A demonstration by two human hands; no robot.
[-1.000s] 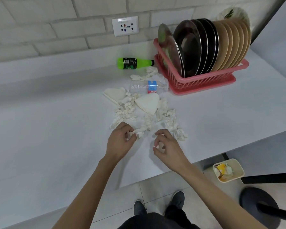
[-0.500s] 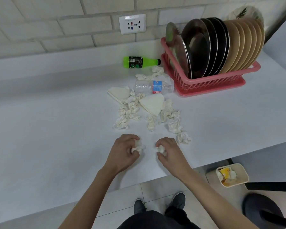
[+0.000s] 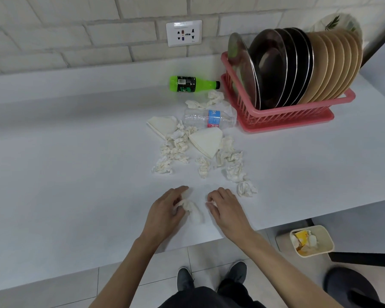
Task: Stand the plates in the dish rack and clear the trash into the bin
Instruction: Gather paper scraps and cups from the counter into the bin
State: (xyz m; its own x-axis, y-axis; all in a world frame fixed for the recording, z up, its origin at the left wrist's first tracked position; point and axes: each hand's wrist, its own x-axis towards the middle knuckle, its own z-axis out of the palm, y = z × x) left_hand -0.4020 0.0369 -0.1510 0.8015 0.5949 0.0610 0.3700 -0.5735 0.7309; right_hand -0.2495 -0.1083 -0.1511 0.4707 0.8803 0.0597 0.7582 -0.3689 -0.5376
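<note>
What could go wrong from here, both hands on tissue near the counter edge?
1. Left hand grips the tissue wad only at one end, right hand pinches a tiny scrap; either could drop short of the bin on the floor.
2. The bin looks small and already holds trash; the loose wads, clear bottle and green bottle may overfill it.

Bare left forearm (image 3: 129, 263) and right forearm (image 3: 276, 258) reach forward and converge. Hands palm-down, low over the counter (image 3: 76, 174), near each other but apart. On left hand (image 3: 167, 210), fingers (image 3: 178, 192) curl round a crumpled tissue wad (image 3: 190, 207) that sticks out to their right. On right hand (image 3: 228, 211), thumb and forefinger pinch a small tissue scrap (image 3: 212, 203) at their tips; other fingers loosely bent
</note>
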